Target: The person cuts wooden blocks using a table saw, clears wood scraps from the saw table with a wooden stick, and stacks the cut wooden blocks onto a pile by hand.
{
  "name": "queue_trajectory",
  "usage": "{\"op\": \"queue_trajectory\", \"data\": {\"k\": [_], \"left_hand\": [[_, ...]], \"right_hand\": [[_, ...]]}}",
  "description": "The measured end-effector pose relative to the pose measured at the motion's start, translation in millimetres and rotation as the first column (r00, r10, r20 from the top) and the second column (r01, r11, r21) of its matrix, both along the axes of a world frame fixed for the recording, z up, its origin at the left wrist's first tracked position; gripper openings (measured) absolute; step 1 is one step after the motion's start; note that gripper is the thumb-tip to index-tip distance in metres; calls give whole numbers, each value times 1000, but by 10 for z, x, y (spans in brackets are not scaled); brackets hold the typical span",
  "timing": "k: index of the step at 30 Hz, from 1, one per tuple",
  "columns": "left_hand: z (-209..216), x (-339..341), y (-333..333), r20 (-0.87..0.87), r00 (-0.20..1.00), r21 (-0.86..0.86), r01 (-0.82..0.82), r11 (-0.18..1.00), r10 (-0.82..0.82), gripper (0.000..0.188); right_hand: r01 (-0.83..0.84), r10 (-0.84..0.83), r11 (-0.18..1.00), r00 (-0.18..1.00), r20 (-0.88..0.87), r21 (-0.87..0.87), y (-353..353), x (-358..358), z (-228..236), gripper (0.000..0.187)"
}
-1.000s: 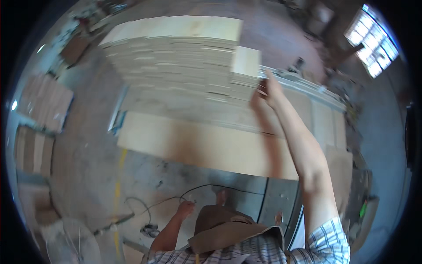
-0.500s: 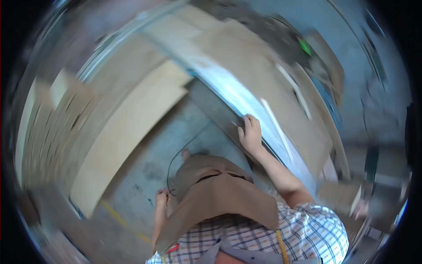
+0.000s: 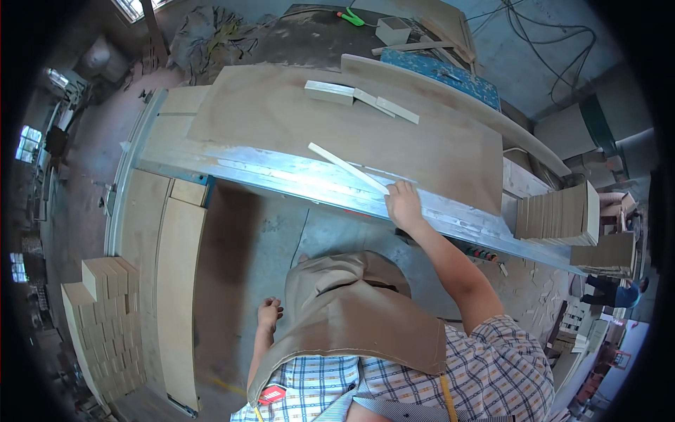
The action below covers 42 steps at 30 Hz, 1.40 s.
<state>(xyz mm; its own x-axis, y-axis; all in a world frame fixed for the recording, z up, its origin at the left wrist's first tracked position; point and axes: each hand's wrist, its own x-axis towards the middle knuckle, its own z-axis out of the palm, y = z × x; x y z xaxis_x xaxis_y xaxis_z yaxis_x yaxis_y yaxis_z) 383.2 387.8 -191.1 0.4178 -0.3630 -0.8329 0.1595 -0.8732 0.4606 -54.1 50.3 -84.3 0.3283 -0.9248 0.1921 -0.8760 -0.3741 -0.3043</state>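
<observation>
My right hand (image 3: 404, 205) reaches over the near edge of the long work table. Its fingers close at the near end of a thin pale wooden strip (image 3: 346, 167), which slants away to the left across the shiny metal band (image 3: 281, 174); the fingers partly hide that end. Low beside my apron (image 3: 365, 309) hangs my left hand (image 3: 268, 311), its fingers loosely curled with nothing visible in them. Farther back on the brown board (image 3: 436, 151) lie several short pale wooden pieces (image 3: 330, 91).
Stacked board pieces (image 3: 559, 214) stand at the table's right end. A tall stack of wooden blocks (image 3: 112, 316) is on the left, beside a long pale panel (image 3: 179, 295). A curved board (image 3: 450, 98) edges the far side. Another person (image 3: 615, 290) appears at far right.
My view has swung round, so the table now runs more crosswise and looks sharper. My right hand has moved from the table's edge onto the strip's near end. The left hand stays low.
</observation>
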Motion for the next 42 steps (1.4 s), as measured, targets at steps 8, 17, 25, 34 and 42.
{"op": "queue_trajectory", "data": {"k": [8,17,25,34,42], "left_hand": [[304,45,-673,25,915,111,397,911,-402,49],[-77,898,-1249,-37,968,28,250,968,-249,36],[-168,1213,-1607,-61,888,136,460,878,-456,39],[-21,1117,-2290,-66,695,77,719,691,-716,39],[180,842,-2649,18,628,-62,777,626,-778,48]], "right_hand": [[7,-118,965,903,413,261,-478,1195,-122,27],[200,-440,868,734,518,454,-1080,1980,-608,28],[310,-499,865,620,605,395,-420,1674,-323,27],[692,-852,495,268,449,526,-343,-555,-481,29],[669,-665,735,677,315,111,190,18,-280,27]]}}
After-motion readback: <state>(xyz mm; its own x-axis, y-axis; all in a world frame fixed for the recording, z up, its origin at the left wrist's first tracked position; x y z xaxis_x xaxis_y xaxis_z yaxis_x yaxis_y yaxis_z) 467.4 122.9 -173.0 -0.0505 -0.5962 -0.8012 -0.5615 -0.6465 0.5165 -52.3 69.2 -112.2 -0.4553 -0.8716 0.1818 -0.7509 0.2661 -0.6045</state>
